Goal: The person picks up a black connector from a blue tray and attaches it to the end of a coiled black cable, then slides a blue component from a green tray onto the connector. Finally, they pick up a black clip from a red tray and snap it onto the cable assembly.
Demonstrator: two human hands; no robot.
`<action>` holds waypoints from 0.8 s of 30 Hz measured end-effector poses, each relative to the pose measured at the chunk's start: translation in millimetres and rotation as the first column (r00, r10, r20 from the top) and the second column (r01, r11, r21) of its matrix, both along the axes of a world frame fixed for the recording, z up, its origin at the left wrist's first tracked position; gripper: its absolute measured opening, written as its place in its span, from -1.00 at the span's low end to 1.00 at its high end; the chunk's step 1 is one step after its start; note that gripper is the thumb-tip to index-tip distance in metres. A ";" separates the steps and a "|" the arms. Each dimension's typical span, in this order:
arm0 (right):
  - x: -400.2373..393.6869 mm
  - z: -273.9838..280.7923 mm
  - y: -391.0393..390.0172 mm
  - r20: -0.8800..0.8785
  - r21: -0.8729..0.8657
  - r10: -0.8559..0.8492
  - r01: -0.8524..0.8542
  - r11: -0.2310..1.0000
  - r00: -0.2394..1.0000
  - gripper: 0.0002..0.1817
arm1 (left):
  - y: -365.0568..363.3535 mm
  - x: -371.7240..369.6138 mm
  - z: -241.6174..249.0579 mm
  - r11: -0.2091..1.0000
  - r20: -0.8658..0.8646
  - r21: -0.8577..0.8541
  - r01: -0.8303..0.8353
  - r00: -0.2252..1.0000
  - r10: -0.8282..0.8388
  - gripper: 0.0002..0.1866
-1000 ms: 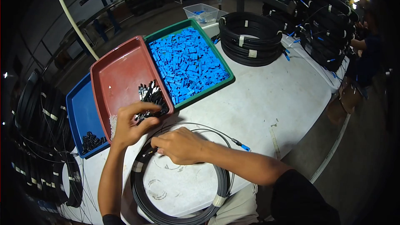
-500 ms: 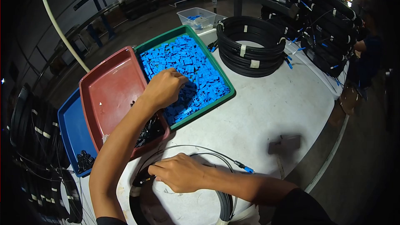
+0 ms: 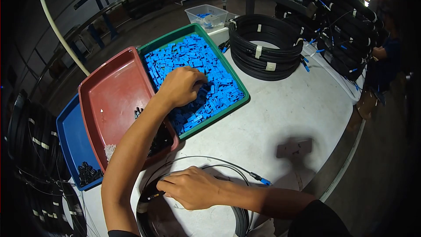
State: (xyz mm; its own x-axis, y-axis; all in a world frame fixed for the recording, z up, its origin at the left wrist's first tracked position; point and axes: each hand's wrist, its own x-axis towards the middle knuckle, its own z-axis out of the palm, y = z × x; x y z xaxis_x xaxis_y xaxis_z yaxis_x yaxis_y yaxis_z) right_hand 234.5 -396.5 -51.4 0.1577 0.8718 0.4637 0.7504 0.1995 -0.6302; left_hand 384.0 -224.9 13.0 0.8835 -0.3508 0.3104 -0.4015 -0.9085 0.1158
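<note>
My left hand (image 3: 182,87) is over the green tray (image 3: 215,122), which holds a heap of small blue connector housings (image 3: 219,72). Its fingers curl down among the pieces, and whatever they pinch is hidden. Nearer to me, my right hand (image 3: 190,188) is closed around the end of a thin black cable, whose small metallic connector tip (image 3: 154,196) pokes out to the left of the fingers. Beneath that hand lies a black cable coil (image 3: 242,220). The cable's other end, bearing a blue connector (image 3: 264,181), rests on the white table (image 3: 285,109).
A red tray (image 3: 112,92) with black parts and white bits overlaps a blue tray (image 3: 72,123) holding black pieces. Behind stand a bound coil stack (image 3: 265,57) and a clear bin (image 3: 206,17). More coils (image 3: 346,30) are piled right; a person's arm (image 3: 378,52) shows beyond.
My left hand has shifted slightly within the green tray, its fingers still among the blue housings. My right hand keeps its grip on the cable end. The view has tilted a little.
</note>
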 end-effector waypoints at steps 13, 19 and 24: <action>0.6 -0.2 -0.8 -0.017 0.011 0.017 -0.017 1.000 1.000 -0.83 | -20.8 10.5 -9.4 0.979 0.040 0.196 0.059 0.997 -0.068 -0.71; 0.1 0.1 -0.5 -0.016 0.007 0.023 -0.023 1.000 1.000 -0.82 | -25.5 7.6 -6.6 0.985 0.027 0.034 0.168 0.985 -0.169 -0.72; -0.2 -0.4 -0.7 0.023 -0.005 0.014 -0.013 1.000 1.000 -0.82 | -38.0 -3.4 0.6 0.986 -0.136 -0.058 0.156 0.977 -0.163 -0.74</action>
